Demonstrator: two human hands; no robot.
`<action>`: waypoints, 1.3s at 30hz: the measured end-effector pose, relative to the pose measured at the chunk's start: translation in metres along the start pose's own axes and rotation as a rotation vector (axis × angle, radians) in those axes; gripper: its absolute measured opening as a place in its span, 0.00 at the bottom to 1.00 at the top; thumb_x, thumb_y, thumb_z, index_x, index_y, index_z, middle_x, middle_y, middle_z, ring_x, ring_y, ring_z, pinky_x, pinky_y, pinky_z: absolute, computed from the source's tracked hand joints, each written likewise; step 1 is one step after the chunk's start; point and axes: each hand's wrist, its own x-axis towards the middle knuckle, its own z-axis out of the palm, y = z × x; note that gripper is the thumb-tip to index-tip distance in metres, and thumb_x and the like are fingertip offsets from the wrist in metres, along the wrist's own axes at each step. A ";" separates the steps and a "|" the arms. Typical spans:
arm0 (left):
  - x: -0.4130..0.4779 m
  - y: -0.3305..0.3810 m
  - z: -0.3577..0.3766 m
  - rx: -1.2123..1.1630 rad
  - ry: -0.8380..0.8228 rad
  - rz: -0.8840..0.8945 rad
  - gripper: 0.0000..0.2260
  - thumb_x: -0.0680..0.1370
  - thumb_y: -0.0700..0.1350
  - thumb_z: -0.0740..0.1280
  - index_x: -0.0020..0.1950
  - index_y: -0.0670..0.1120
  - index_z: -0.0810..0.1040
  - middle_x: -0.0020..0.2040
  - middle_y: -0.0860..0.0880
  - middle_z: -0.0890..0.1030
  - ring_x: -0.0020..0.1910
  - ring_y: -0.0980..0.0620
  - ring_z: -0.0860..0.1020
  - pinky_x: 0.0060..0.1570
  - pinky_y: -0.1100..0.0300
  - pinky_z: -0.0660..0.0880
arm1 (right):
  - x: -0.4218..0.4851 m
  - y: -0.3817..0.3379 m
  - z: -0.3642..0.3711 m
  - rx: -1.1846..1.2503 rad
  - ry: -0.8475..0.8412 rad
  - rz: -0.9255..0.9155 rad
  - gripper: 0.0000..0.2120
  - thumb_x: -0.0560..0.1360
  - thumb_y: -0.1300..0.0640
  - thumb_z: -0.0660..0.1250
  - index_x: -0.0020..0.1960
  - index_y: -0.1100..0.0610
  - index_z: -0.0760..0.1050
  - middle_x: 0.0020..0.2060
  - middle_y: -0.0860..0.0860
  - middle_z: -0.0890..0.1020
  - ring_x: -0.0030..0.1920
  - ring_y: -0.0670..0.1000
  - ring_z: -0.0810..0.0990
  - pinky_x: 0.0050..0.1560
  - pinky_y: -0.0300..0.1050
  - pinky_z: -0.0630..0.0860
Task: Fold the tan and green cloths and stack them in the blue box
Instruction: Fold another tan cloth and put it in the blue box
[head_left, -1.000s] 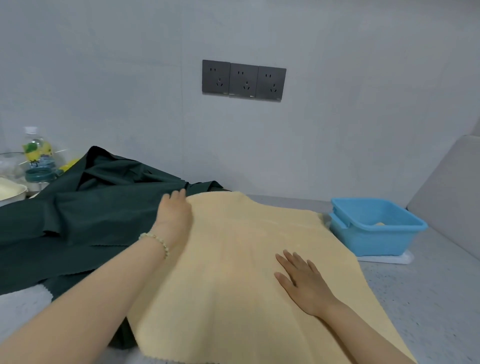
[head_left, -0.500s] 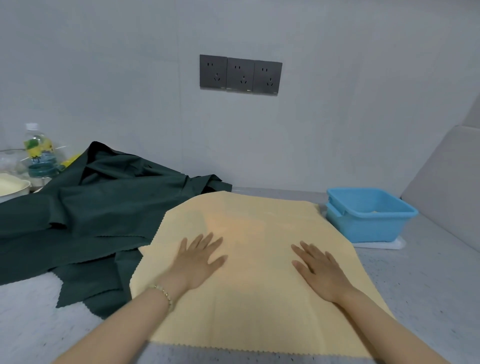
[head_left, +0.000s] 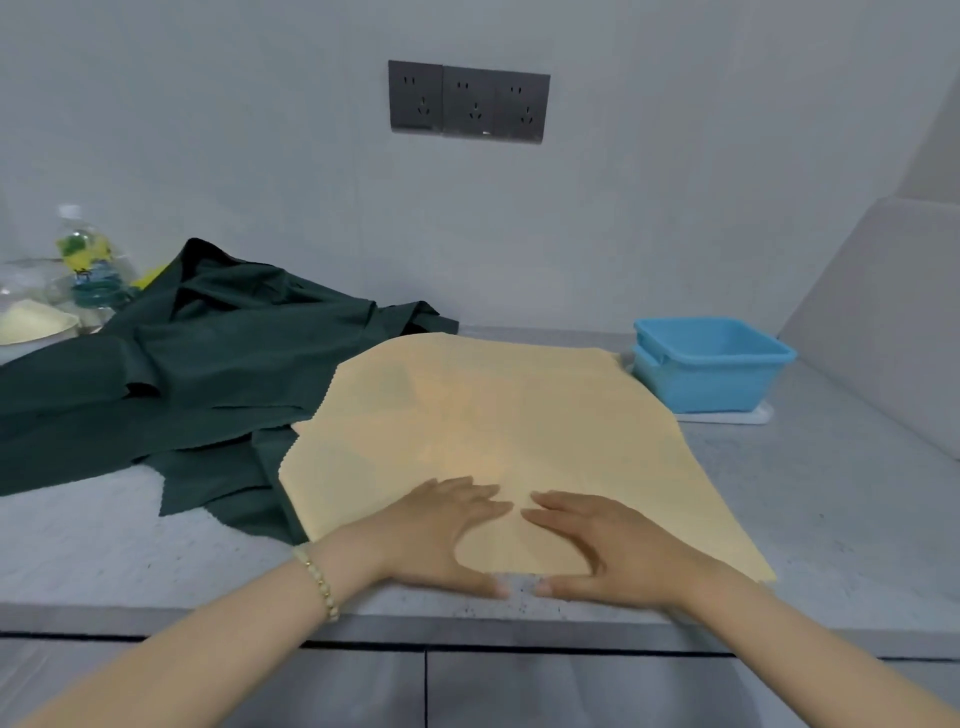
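Left hand (head_left: 441, 535) and right hand (head_left: 608, 551) lie flat, fingers straight and nearly together, on the front hem of the tan cloth (head_left: 493, 431) just left of the box (head_left: 701, 387); risk: an uneven lift skews the fold or snags the green cloth (head_left: 208, 374) farther left of the box.

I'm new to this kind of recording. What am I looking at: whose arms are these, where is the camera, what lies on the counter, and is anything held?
There is no machine: a person works bare-handed, and one camera on their head looks forward and down. On the grey speckled counter a flat tan cloth lies spread, overlapping a crumpled dark green cloth to its left. The blue plastic box stands at the right. The left hand and right hand press flat on the tan cloth's near edge, fingers straight; neither grips anything.
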 end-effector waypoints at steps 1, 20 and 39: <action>-0.003 0.001 -0.001 0.005 0.019 -0.004 0.41 0.69 0.73 0.60 0.77 0.61 0.51 0.78 0.59 0.49 0.77 0.56 0.47 0.75 0.52 0.46 | -0.001 -0.002 0.001 -0.024 0.001 0.007 0.37 0.71 0.29 0.59 0.75 0.41 0.56 0.76 0.39 0.54 0.75 0.40 0.52 0.72 0.34 0.49; -0.049 -0.038 -0.055 0.162 0.104 -0.381 0.12 0.82 0.49 0.58 0.58 0.49 0.79 0.56 0.51 0.80 0.54 0.50 0.76 0.52 0.58 0.72 | -0.020 0.042 -0.036 0.036 -0.038 0.266 0.21 0.79 0.64 0.57 0.70 0.50 0.70 0.67 0.44 0.73 0.67 0.46 0.70 0.65 0.33 0.62; -0.028 -0.037 -0.098 0.039 -0.148 -0.417 0.11 0.71 0.57 0.72 0.41 0.51 0.77 0.42 0.55 0.79 0.41 0.53 0.77 0.39 0.62 0.71 | -0.023 0.064 -0.084 0.054 -0.168 0.429 0.17 0.71 0.47 0.72 0.53 0.58 0.78 0.45 0.50 0.81 0.46 0.48 0.79 0.44 0.36 0.73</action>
